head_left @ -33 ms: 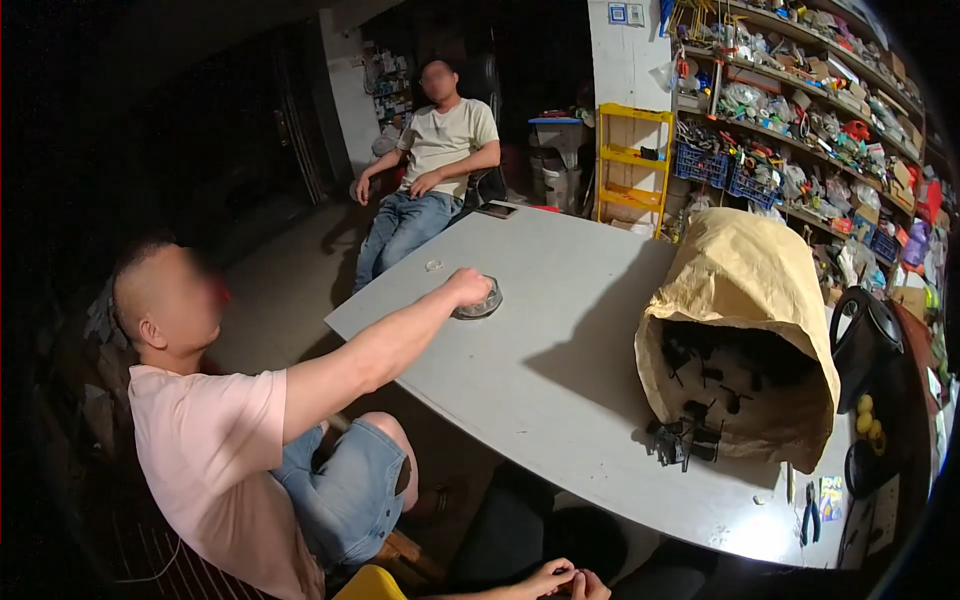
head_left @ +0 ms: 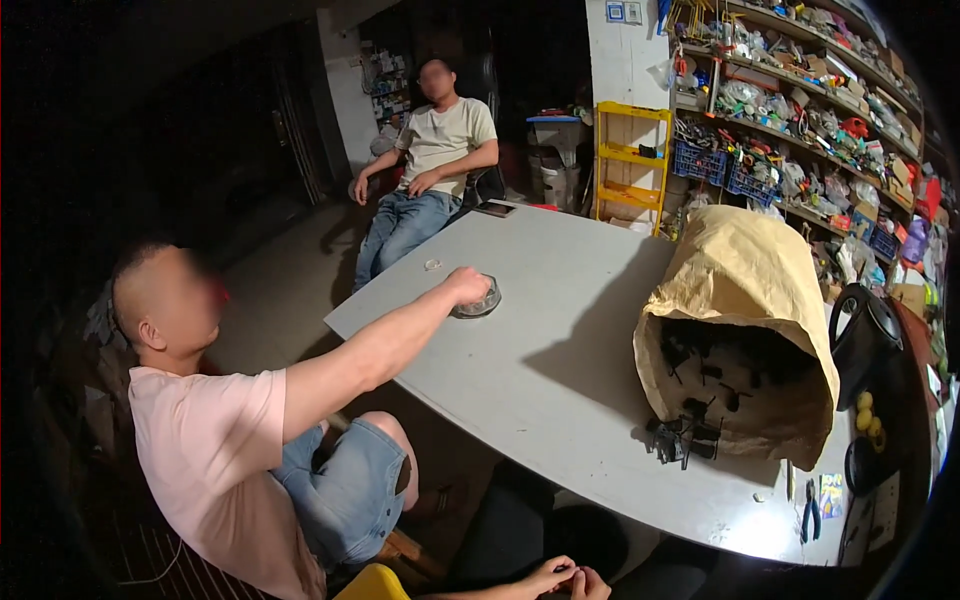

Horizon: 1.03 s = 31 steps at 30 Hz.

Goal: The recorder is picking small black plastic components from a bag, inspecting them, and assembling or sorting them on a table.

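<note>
At the lower edge, below the near side of the table, my left hand [head_left: 550, 576] and my right hand [head_left: 591, 586] meet with their fingertips pinched together. Whatever lies between the fingers is too small to make out. Nearest on the tabletop, to the right, are pliers [head_left: 811, 514] with dark blue handles. A large brown paper sack [head_left: 745, 262] lies on its side with its mouth facing me. Black small parts [head_left: 686, 440] spill from that mouth onto the table.
A seated person in pink [head_left: 215, 425] reaches over the grey table [head_left: 560, 400] to a dark ashtray [head_left: 482, 305]. Another person [head_left: 440, 150] sits beyond the far edge. A black kettle [head_left: 868, 330] stands right of the sack. Crowded shelves [head_left: 800, 90] and a yellow rack [head_left: 632, 155] stand behind.
</note>
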Tool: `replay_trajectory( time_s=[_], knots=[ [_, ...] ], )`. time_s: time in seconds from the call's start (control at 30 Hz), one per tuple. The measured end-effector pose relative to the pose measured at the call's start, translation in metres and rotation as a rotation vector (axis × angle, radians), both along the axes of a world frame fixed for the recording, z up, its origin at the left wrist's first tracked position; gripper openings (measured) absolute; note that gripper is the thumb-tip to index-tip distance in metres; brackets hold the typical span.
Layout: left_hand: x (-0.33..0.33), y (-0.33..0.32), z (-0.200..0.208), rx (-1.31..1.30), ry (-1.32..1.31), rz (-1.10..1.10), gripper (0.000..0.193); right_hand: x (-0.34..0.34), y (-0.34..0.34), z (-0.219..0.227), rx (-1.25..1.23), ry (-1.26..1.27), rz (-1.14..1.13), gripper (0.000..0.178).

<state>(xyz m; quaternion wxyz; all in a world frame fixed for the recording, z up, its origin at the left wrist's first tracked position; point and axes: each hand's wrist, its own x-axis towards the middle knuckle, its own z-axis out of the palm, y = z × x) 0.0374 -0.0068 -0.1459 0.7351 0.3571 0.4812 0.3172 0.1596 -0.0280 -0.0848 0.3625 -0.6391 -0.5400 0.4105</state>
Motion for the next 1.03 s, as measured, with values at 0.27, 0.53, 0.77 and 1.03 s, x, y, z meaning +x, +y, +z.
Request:
replay_trajectory(
  time_s=[0.27, 0.53, 0.77, 1.03],
  knots=[
    [0.001, 0.0, -0.02, -0.059, 0.078, 0.014, 0.017, 0.001, -0.001, -0.037, 0.008, -0.079, -0.007, 0.03],
    [0.0, -0.002, -0.019, -0.105, 0.049, 0.005, 0.018, -0.001, -0.003, -0.036, 0.012, -0.066, -0.032, 0.03],
    [0.0, -0.003, -0.025, -0.092, 0.009, 0.033, 0.016, -0.001, 0.003, -0.038, -0.027, -0.117, -0.018, 0.025],
    [-0.001, -0.005, -0.016, -0.063, -0.001, 0.075, 0.013, -0.003, 0.002, -0.036, -0.039, -0.11, -0.011, 0.025]
  ],
)
